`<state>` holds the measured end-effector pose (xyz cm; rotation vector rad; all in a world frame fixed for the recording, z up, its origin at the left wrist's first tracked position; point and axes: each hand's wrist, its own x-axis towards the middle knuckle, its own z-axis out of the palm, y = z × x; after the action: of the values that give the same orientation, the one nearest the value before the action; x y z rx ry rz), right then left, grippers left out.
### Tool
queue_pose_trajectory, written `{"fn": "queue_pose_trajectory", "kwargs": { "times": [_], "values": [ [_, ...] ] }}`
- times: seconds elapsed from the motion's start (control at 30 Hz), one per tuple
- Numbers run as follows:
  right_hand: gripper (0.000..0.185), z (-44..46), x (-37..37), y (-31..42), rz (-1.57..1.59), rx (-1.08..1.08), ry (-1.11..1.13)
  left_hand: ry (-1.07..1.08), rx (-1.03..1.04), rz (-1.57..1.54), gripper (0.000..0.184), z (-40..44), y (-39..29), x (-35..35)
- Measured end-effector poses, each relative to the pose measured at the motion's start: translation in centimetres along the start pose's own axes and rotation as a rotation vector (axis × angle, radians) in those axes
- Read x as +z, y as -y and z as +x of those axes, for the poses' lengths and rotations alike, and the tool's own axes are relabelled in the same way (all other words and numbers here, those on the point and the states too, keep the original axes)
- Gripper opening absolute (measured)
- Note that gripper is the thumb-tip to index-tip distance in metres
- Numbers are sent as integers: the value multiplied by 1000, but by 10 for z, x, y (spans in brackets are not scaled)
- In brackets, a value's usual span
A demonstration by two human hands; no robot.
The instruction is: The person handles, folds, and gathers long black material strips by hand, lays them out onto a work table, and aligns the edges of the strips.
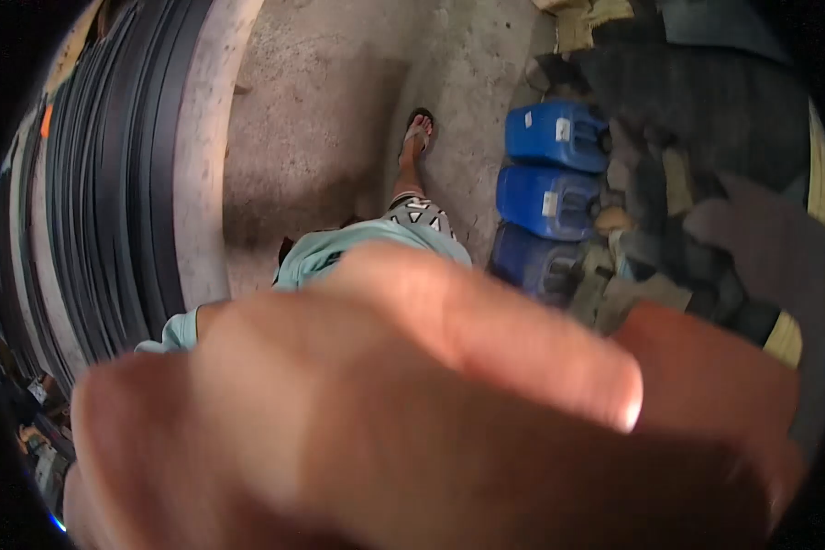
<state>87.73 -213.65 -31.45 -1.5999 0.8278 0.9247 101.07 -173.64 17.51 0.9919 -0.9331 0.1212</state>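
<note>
Very close to the camera, my left hand (pixel 339 394) fills the lower part of the view, large and blurred. One of its digits stretches to the right, with the nail at its tip showing. The other fingers are smeared or out of view, so any hold is hidden. At the lower right, a reddish, blurred shape looks like part of my right hand (pixel 715 367); its fingers cannot be made out. Behind the hands are my light green shirt (pixel 376 240), patterned shorts (pixel 422 218) and one sandalled foot (pixel 418 131).
Long dark strips (pixel 124 165) stand packed on the left beside a pale beam (pixel 206 137). Three blue jerrycans (pixel 545 136) are lined up right of the concrete floor (pixel 325 101). Dark sheets (pixel 706 101) and scraps lie farther right.
</note>
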Motion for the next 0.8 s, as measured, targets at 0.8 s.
{"fn": "queue_pose_trajectory", "kwargs": {
  "times": [0.8],
  "values": [
    [25,313,-70,754,-19,-400,229,160,45,-475,26,315,237,-452]
  ]
}}
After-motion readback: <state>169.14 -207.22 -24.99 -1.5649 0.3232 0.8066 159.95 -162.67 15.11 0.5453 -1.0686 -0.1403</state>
